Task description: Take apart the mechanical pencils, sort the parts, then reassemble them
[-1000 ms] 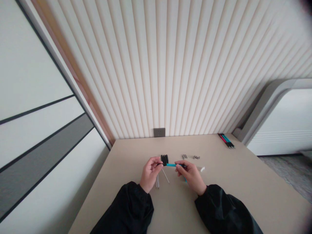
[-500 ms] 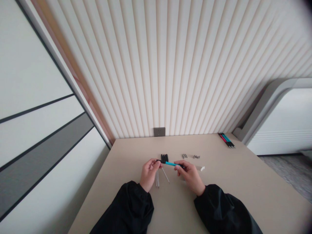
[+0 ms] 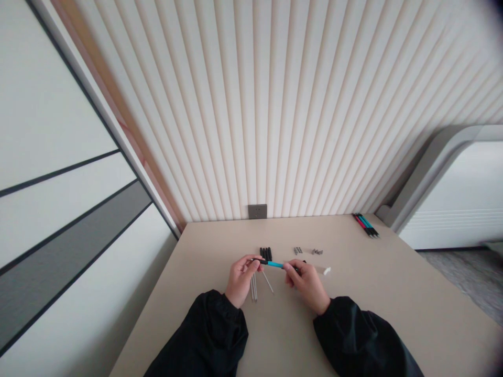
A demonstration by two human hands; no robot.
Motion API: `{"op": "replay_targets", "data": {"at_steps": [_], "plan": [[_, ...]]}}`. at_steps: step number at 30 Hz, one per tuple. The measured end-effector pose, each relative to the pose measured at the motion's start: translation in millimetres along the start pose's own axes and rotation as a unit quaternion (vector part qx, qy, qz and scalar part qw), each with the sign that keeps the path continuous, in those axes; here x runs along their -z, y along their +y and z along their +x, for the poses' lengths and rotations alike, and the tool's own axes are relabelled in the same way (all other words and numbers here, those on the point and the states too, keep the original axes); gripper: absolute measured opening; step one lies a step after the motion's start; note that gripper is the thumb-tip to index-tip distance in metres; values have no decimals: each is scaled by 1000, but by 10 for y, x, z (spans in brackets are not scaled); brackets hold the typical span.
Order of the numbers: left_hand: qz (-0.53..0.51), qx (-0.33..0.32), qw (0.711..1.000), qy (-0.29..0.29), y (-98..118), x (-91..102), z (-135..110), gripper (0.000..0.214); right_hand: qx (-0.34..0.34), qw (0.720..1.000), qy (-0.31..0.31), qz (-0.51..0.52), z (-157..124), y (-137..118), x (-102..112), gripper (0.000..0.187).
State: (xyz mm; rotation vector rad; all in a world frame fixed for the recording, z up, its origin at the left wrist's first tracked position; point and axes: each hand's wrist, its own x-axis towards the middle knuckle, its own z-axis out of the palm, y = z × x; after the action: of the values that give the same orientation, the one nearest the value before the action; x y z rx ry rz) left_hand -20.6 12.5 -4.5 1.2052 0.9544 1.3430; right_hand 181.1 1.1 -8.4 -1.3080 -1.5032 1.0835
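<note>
A blue and black pen [image 3: 275, 265] is held level between my two hands above the table. The fingers and thumb of my left hand [image 3: 240, 277] are closed on its black end. My right hand [image 3: 305, 284] pinches the other end, and its fingers hide part of the pen there. Below my left hand lie several thin pale pen refills [image 3: 254, 289], one of them slanting to the right. Just behind the pen, several short black grips [image 3: 266, 254] stand in a row on the table. A white piece [image 3: 326, 271] shows beyond my right hand.
Two small groups of metal parts, one set [image 3: 297, 251] and another set [image 3: 316, 252], lie behind my right hand. Several blue, red and black pens [image 3: 365, 225] rest at the table's [image 3: 393, 298] far right corner. A wall socket [image 3: 257, 211] sits behind the table.
My right fingers have shifted slightly along the pen and closed up more around its end. The left hand holds the black end as before.
</note>
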Motion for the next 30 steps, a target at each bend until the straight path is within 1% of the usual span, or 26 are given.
{"op": "replay_targets", "data": {"at_steps": [3,5,10,15,18,21,23,26,27,28,30], "plan": [[-14,7,1000,-15,0,-8,-3,27,-33,999,-12,-12,-25,-5,-6,55],[-29,16,999,-16,-12,-16,-3,29,-36,999,-15,-2,-31,-13,-13,56],[-38,29,999,9,-31,-33,1,28,20,999,-29,15,-23,-43,-29,41],[-10,21,1000,15,60,-52,-27,29,31,998,-41,-24,-57,-55,-45,37],[0,12,1000,-8,119,-67,-44,30,22,997,-72,-33,-95,-57,-57,44],[5,9,1000,-24,148,-76,-51,32,-9,995,-99,-25,-113,-52,-73,54],[10,11,1000,-11,150,-75,-49,32,-9,995,-95,-21,-106,-49,-79,53],[20,10,1000,17,136,-64,-35,31,40,997,-65,-34,-81,-54,-74,41],[23,8,999,24,131,-60,-29,31,56,996,-55,-44,-76,-59,-70,41],[25,7,999,29,128,-57,-24,31,64,995,-48,-53,-73,-65,-65,42],[25,6,999,32,129,-57,-19,31,65,995,-49,-63,-77,-78,-58,36]]}}
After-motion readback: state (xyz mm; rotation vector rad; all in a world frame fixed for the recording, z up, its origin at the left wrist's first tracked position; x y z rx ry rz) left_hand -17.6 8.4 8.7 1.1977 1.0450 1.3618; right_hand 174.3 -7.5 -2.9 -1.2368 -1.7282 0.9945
